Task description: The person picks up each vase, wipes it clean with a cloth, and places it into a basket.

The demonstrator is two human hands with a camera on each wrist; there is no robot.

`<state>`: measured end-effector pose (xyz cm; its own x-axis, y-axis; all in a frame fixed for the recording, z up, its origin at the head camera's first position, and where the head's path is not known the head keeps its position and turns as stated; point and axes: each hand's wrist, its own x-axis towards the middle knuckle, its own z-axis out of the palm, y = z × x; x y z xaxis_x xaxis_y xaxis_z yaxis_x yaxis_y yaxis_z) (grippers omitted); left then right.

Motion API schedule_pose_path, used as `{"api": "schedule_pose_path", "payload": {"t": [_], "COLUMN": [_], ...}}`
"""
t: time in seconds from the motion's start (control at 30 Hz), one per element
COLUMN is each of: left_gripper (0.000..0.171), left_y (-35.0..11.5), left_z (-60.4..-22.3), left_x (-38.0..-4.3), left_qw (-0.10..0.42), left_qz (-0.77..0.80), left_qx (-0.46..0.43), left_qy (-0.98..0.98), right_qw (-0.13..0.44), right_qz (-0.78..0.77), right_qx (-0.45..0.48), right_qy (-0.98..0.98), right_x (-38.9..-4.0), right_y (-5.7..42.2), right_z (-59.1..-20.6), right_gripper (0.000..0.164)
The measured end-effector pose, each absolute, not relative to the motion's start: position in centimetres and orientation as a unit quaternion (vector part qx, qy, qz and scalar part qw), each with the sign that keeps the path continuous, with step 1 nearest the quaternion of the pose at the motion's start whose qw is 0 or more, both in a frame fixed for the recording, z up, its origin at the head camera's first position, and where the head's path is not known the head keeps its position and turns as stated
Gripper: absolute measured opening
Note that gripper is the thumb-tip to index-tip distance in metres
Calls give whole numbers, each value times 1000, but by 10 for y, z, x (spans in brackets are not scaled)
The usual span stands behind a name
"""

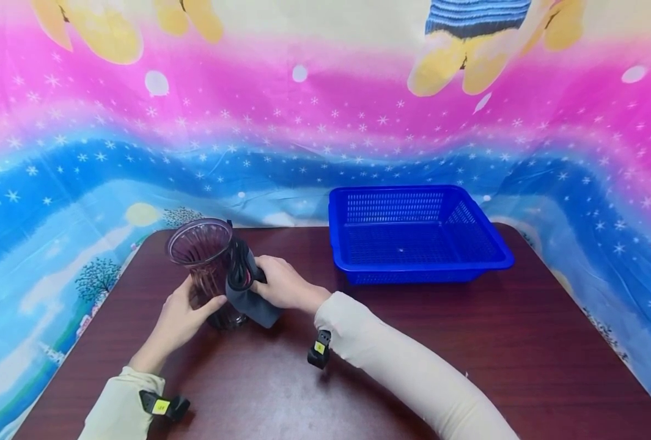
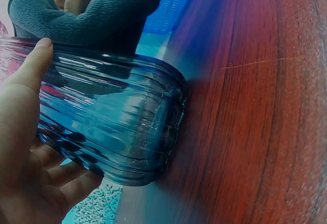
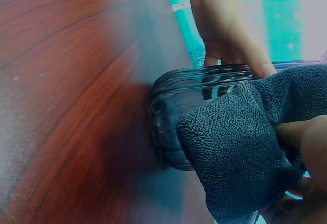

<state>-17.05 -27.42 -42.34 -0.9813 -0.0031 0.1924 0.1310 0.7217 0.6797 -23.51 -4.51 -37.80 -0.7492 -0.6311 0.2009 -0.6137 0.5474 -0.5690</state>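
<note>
A ribbed, clear glass vase with a purplish tint (image 1: 206, 269) stands slightly tilted at the left of the table, its base right at the tabletop. My left hand (image 1: 181, 315) grips it from the left, thumb along the near side and fingers curled round the far side, as the left wrist view (image 2: 25, 127) shows. With my right hand (image 1: 281, 284) I pinch a dark grey plush cloth (image 3: 240, 142) against the vase's right side. Dark, shiny loops (image 1: 239, 263) show at the cloth's upper end, beside the vase's flared rim.
A blue plastic basket (image 1: 419, 267) with slotted walls stands at the back right of the dark reddish wood table (image 1: 281, 391). Behind the table hangs a printed pink and blue cloth backdrop (image 1: 303, 134). Each sleeve carries a small black wrist camera (image 1: 318, 349).
</note>
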Motion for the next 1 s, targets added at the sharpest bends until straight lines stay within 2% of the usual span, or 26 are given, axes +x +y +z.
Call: {"api": "schedule_pose_path", "payload": {"t": [0.47, 1.0], "left_gripper": [70, 70], "left_y": [-271, -273], "left_z": [-419, -422], "left_x": [-169, -168], "left_qw": [85, 94], "left_qz": [-376, -381], "left_qx": [-32, -33], "left_qy": [-922, -919], "right_qw": [42, 65], "right_qz": [-292, -270], "right_qx": [-351, -334], "right_qy": [889, 901], "right_x": [-236, -236], "right_y": [-41, -40], "right_z": [-406, -424], "right_gripper": [8, 18]}}
